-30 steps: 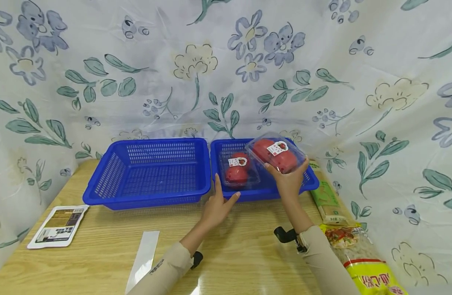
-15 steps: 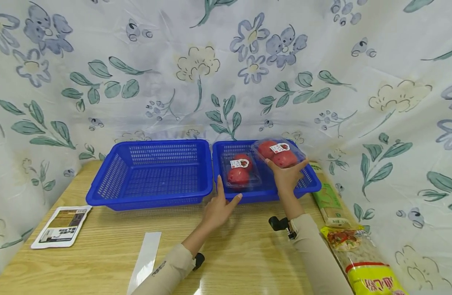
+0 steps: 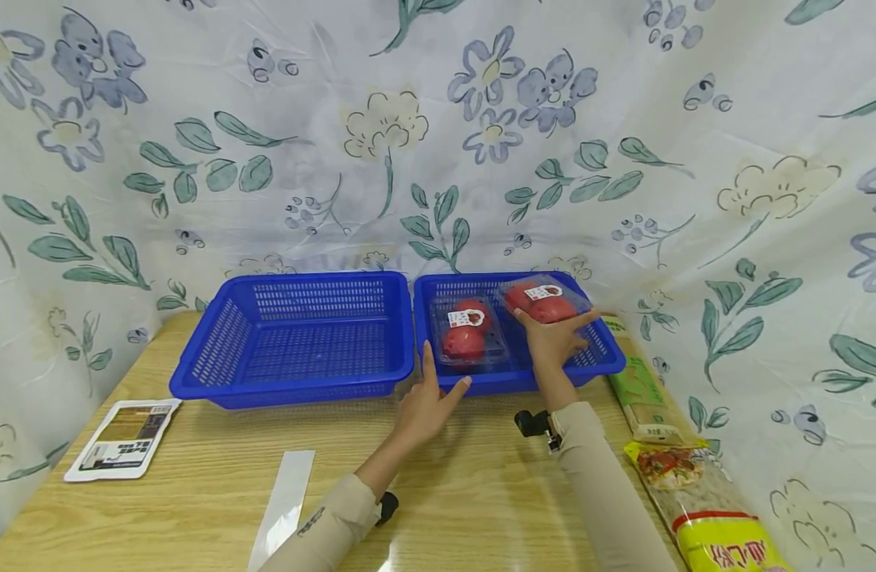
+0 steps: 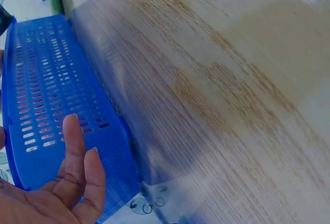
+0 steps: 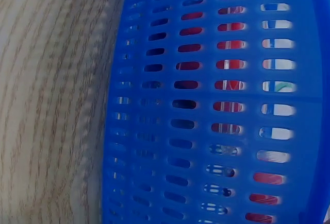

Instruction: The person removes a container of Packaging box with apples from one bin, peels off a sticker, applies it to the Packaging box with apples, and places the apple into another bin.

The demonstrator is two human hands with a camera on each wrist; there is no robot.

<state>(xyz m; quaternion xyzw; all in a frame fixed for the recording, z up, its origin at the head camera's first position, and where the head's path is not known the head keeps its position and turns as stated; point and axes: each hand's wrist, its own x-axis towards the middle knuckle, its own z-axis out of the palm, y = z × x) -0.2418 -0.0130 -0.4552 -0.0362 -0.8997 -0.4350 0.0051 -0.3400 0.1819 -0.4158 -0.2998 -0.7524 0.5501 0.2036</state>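
Note:
In the head view, my right hand spans the near side of a clear plastic box of round red fruit, thumb at its left and index finger at its right corner. The box lies low at the right end of a blue plastic basket. A second clear box of red fruit lies at the basket's left end. My left hand touches this basket's front left corner, index finger and thumb straight and spread. In the left wrist view, two of its fingers lie along the outside of the slotted wall.
A larger blue basket stands close on the left. A white pouch and a pale strip lie on the wooden table. Food bags, one green and one yellow, line the right side. Floral cloth hangs behind.
My right hand has lowered the box of red fruit into the right end of the basket, and it now lies flatter. The left hand has stayed at the basket's corner.

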